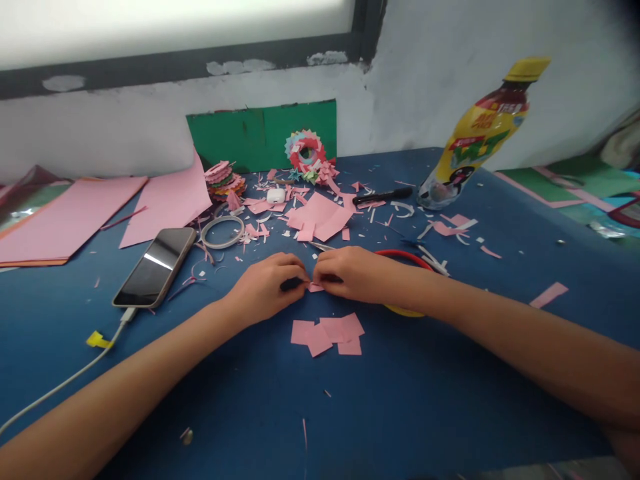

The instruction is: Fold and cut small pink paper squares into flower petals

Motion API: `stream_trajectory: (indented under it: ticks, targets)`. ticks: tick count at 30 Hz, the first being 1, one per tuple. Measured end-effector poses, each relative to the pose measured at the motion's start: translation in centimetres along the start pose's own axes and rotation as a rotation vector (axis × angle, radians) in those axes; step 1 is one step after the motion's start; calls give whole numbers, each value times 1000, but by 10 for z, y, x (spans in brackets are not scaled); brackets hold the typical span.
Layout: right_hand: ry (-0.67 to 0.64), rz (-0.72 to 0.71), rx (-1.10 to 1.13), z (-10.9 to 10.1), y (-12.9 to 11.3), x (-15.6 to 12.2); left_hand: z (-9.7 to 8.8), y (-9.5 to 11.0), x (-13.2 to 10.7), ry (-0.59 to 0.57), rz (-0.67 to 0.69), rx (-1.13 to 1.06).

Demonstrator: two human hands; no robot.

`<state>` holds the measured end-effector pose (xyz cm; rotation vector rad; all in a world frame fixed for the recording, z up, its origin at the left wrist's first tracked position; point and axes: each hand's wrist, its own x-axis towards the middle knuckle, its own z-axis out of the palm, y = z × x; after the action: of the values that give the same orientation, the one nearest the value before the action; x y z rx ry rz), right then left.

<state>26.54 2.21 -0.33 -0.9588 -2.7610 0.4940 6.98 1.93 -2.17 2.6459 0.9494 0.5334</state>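
Note:
Between my two hands, close to the blue tabletop, is a small piece of pink paper (315,287), mostly covered by fingers. My left hand (273,285) pinches its left side. Opposite it, my right hand (347,273) grips the right side with thumb and fingers closed. Just nearer to me lie several small pink paper squares (327,333), overlapping one another. A pair of scissors with red and yellow handles (406,311) is partly hidden under my right forearm, its blade tip (320,246) showing beyond my right hand.
A phone (155,268) on a white cable and a tape roll (223,232) lie left. Pink scraps (320,217), a white earbud case (276,195), a black marker (383,195) and a paper ring (305,152) are behind. A drink bottle (475,143) stands right; pink sheets (75,213) lie far left.

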Motion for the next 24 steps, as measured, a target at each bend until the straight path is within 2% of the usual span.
stream_trajectory:
  ticks: [6,14,24]
  targets:
    - [-16,-80,-35,1,6,1,-2,-4,0,-37,102,48]
    - [-20,-72,-59,3,4,0,-6,-2,0,-67,147,207]
    - [-34,-58,-61,2,3,0,-18,-1,-3,-204,432,591]
